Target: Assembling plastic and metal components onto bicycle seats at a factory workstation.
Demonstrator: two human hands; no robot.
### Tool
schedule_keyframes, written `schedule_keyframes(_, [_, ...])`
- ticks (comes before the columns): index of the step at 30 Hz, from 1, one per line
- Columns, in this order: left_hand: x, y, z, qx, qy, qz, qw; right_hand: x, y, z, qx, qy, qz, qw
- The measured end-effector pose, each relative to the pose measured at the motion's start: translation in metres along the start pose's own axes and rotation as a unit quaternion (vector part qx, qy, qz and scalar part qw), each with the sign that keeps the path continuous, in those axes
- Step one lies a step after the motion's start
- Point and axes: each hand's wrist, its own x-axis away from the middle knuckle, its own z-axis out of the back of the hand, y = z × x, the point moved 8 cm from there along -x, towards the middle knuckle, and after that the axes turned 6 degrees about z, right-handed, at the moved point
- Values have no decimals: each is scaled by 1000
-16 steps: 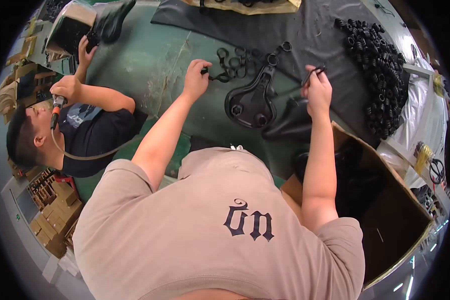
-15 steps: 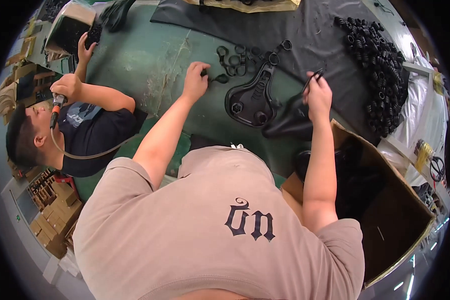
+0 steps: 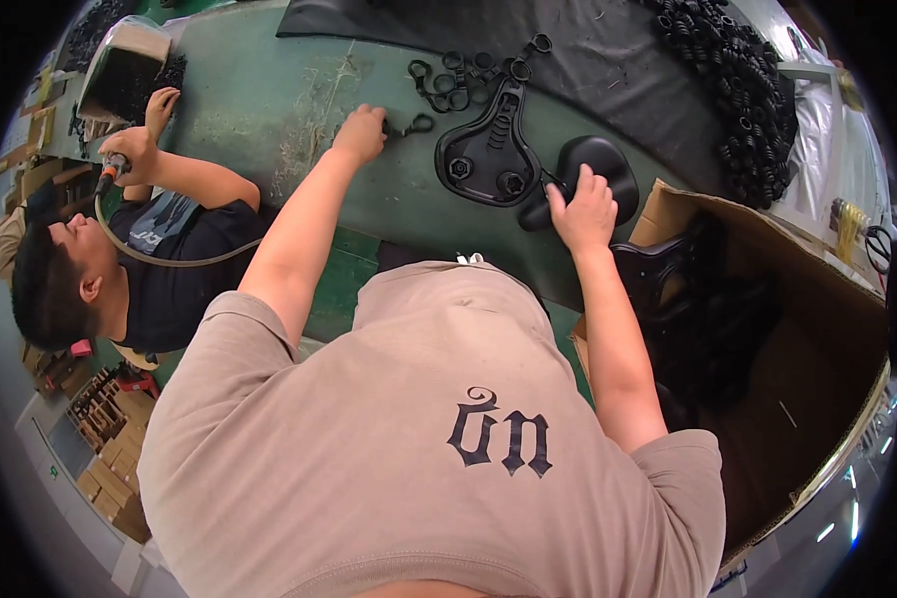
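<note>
A black bicycle saddle [image 3: 488, 154] lies underside up on the green workbench [image 3: 269, 100]. My left hand [image 3: 361, 132] rests on the bench left of it, fingers pinched on a small black metal clamp part [image 3: 412, 127]. My right hand [image 3: 582, 209] grips a second black saddle [image 3: 603, 164], lying right of the first at the bench's near edge. Several loose black ring-shaped clamps [image 3: 468, 75] lie just beyond the upturned saddle.
A black mat [image 3: 608, 60] covers the far bench, with a heap of black springs [image 3: 747, 90] at right. An open cardboard box [image 3: 797, 329] of dark saddles stands at my right. A seated co-worker [image 3: 120, 269] at left holds a hose-fed tool [image 3: 110, 169].
My right hand dropped from the air onto the second saddle. The left hand stays by the small clamp part. The view shifted slightly.
</note>
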Motion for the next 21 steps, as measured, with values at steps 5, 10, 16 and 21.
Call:
schedule_keyframes(5, [46,71,73,284,126,-55,949,29,-2,-7,35,-68,59,995])
schedule_keyframes(10, [72,155,48,227,48,-237,944,24,0,-25,-32,-157,82,984])
schedule_keyframes(16, [81,151,31,186,42,-236,953,-30,-5,33,-245,-83,-62,964])
schedule_keyframes(21, [84,149,36,256,7,-230,939,-79,-28,-17,-723,-235,-345,550])
